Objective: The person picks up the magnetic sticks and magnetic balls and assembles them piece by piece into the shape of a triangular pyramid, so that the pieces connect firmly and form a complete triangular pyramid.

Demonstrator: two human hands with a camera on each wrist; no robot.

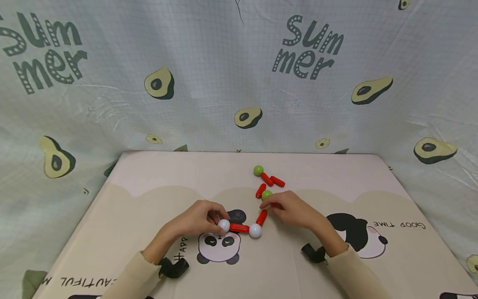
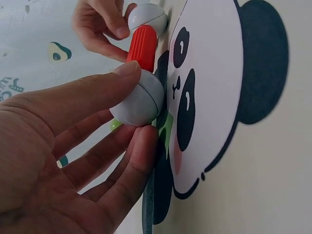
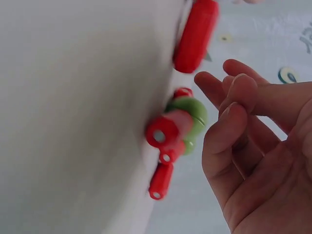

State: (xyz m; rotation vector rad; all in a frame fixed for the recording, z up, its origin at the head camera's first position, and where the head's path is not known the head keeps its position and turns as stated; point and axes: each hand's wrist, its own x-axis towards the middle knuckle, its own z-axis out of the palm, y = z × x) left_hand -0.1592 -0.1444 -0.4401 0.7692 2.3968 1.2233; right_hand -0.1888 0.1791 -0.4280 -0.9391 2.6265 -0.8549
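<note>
Left-hand grip (image 1: pixel 203 220) pinches smooth white ball (image 1: pixel 224 225), seemingly plastic, between thumb and fingertips. Ribbed red rod (image 1: pixel 239 228) runs from it toward 3 o'clock, long axis nearly level, meeting second white ball (image 1: pixel 255 231). Second red rod (image 1: pixel 262 217) points thence toward 1 o'clock; right-hand grip (image 1: pixel 289 205) nearer to it, fingers loosely bent, holding nothing visible. Glossy green ball (image 1: pixel 267 194) beyond, toward 12 o'clock.

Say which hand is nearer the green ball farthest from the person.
Right. The right hand is to the near right of that green ball; the left hand is farther off, near left, pinching a white ball.
</note>
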